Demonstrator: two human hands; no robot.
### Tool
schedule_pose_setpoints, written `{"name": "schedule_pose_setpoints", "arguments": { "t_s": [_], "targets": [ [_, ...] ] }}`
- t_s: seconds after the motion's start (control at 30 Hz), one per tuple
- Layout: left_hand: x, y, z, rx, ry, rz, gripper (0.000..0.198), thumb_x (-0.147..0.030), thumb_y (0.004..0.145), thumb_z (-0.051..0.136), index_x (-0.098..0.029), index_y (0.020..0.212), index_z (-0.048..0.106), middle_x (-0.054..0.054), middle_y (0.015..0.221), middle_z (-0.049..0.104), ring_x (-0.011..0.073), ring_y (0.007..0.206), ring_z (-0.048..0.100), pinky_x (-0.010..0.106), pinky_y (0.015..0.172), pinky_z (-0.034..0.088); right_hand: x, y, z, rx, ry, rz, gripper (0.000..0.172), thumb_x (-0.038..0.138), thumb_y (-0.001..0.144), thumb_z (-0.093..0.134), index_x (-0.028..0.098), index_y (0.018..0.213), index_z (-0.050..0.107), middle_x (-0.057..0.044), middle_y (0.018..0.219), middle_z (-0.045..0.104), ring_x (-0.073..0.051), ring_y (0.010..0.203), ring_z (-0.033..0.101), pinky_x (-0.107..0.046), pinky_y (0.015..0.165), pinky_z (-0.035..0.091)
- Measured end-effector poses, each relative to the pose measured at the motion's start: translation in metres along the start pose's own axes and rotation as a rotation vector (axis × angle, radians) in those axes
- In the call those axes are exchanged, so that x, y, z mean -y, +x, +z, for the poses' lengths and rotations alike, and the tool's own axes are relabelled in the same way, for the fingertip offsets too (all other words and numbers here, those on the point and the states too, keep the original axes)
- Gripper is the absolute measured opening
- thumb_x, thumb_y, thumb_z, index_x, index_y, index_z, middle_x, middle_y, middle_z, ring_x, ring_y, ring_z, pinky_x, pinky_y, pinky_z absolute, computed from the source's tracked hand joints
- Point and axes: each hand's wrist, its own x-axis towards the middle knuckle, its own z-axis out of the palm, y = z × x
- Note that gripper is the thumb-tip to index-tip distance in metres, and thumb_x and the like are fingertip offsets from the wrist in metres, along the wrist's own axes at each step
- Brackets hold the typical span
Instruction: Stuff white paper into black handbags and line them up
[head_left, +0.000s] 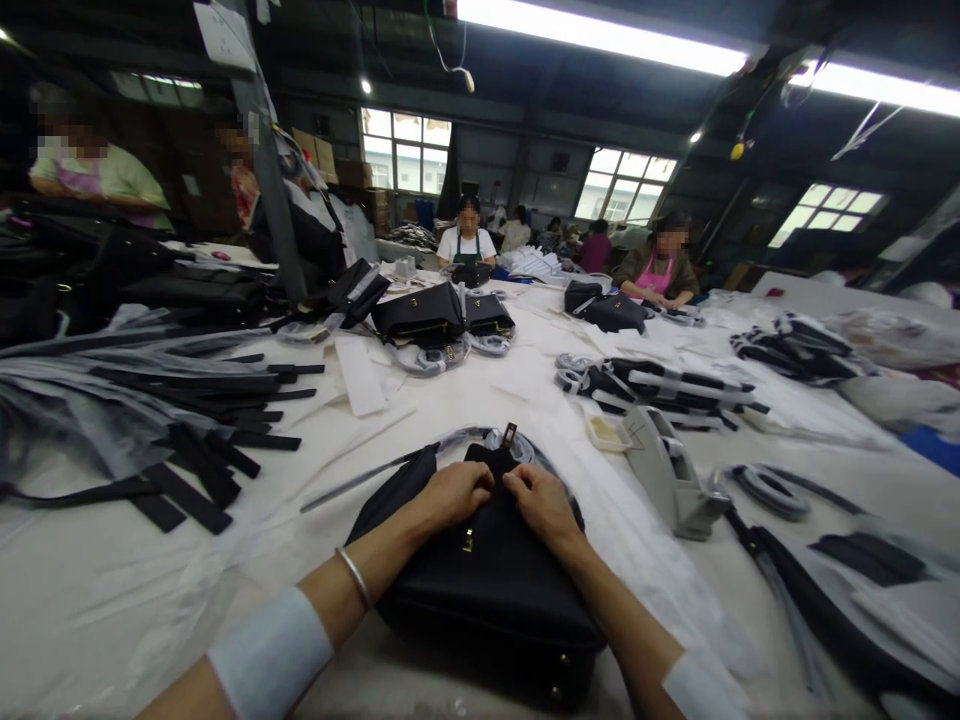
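Note:
A black handbag (517, 590) lies on the white table in front of me, its gold studs toward my body. My left hand (457, 492) rests over the bag's upper part, fingers curled in a pinch. Opposite it, my right hand (541, 500) is closed too, fingertips pressed together on a black strap tab (495, 462). A gold buckle (509, 436) stands up at the tab's far end. Below the hands, a small gold clasp (468, 540) shows on the bag. What the left fingertips pinch is hidden. A plastic-wrapped strap (457, 436) curves behind the bag.
A grey tape dispenser (670, 475) stands right of the bag, beside a small tray (609, 434). Many wrapped black straps (202, 440) lie at left. Finished-looking black bags (420, 315) sit farther back. Co-workers (467, 240) sit around the table. Coiled straps (772, 490) lie at right.

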Motion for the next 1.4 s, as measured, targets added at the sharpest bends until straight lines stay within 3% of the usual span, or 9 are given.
{"name": "schedule_pose_setpoints", "arguments": {
  "t_s": [0.2, 0.43, 0.63, 0.7, 0.87, 1.07, 1.23, 1.4],
  "targets": [
    [-0.002, 0.006, 0.015, 0.074, 0.083, 0.079, 0.010, -0.025, 0.081, 0.065, -0.024, 0.087, 0.073, 0.000, 0.085, 0.069, 0.0206, 0.085, 0.064, 0.026, 0.073, 0.042, 0.009, -0.004, 0.005, -0.022, 0.070, -0.091, 0.020, 0.034, 0.082, 0.056, 0.023, 0.065, 0.058, -0.002, 0.073, 0.063, -0.021, 0.076, 0.059, -0.032, 0.075, 0.043],
    [-0.005, 0.004, 0.015, -0.050, 0.242, 0.033, 0.018, -0.026, 0.094, 0.050, -0.019, 0.086, 0.065, 0.006, 0.094, 0.063, 0.0218, 0.088, 0.061, 0.029, 0.077, 0.042, -0.009, -0.001, 0.000, -0.034, 0.199, 0.078, 0.033, 0.048, 0.086, 0.053, 0.019, 0.086, 0.069, 0.000, 0.062, 0.063, -0.017, 0.056, 0.057, -0.028, 0.056, 0.041],
    [-0.011, 0.001, 0.013, -0.066, 0.320, 0.051, 0.020, -0.027, 0.098, 0.042, -0.022, 0.087, 0.057, 0.002, 0.095, 0.059, 0.0173, 0.085, 0.059, 0.027, 0.074, 0.041, -0.005, -0.004, 0.002, 0.131, 0.217, 0.119, 0.009, 0.023, 0.074, 0.067, 0.020, 0.068, 0.073, 0.002, 0.055, 0.062, -0.014, 0.052, 0.054, -0.025, 0.054, 0.037],
    [-0.013, 0.001, 0.013, -0.074, 0.325, 0.073, 0.021, -0.026, 0.098, 0.039, -0.021, 0.084, 0.055, 0.002, 0.093, 0.058, 0.0169, 0.084, 0.058, 0.027, 0.074, 0.041, 0.001, -0.005, 0.003, 0.158, 0.232, 0.117, 0.010, 0.017, 0.073, 0.068, 0.020, 0.065, 0.073, 0.003, 0.055, 0.062, -0.013, 0.054, 0.053, -0.024, 0.055, 0.037],
    [-0.014, 0.001, 0.013, -0.121, 0.314, 0.132, 0.025, -0.026, 0.098, 0.032, -0.021, 0.082, 0.051, 0.004, 0.091, 0.056, 0.0200, 0.083, 0.056, 0.032, 0.076, 0.041, 0.006, -0.003, 0.005, 0.215, 0.314, 0.179, 0.009, 0.014, 0.074, 0.070, 0.019, 0.067, 0.068, 0.005, 0.057, 0.060, -0.009, 0.053, 0.051, -0.020, 0.053, 0.035],
    [-0.013, 0.000, 0.010, -0.170, 0.393, 0.150, 0.024, -0.022, 0.096, 0.031, -0.022, 0.083, 0.051, 0.006, 0.092, 0.059, 0.0206, 0.084, 0.058, 0.031, 0.072, 0.042, 0.010, 0.006, 0.011, 0.346, 0.448, 0.272, 0.007, 0.022, 0.080, 0.067, 0.019, 0.079, 0.061, 0.006, 0.063, 0.061, -0.009, 0.051, 0.058, -0.017, 0.046, 0.034],
    [-0.021, -0.008, 0.001, -0.063, 0.450, -0.004, 0.017, -0.033, 0.097, 0.041, -0.021, 0.094, 0.053, 0.005, 0.092, 0.062, 0.0224, 0.082, 0.062, 0.032, 0.069, 0.042, 0.013, 0.012, 0.018, 0.335, 0.416, 0.352, 0.013, 0.017, 0.079, 0.063, 0.020, 0.073, 0.052, 0.007, 0.059, 0.058, -0.006, 0.040, 0.048, -0.017, 0.038, 0.027],
    [-0.024, -0.034, 0.000, 0.111, 0.590, 0.096, 0.021, -0.032, 0.084, 0.069, -0.018, 0.095, 0.060, 0.012, 0.103, 0.065, 0.0316, 0.098, 0.063, 0.039, 0.084, 0.046, 0.013, 0.011, 0.025, 0.282, 0.283, 0.359, 0.015, 0.011, 0.080, 0.051, 0.022, 0.070, 0.046, 0.008, 0.051, 0.049, -0.008, 0.039, 0.040, -0.020, 0.041, 0.027]
  ]
}}
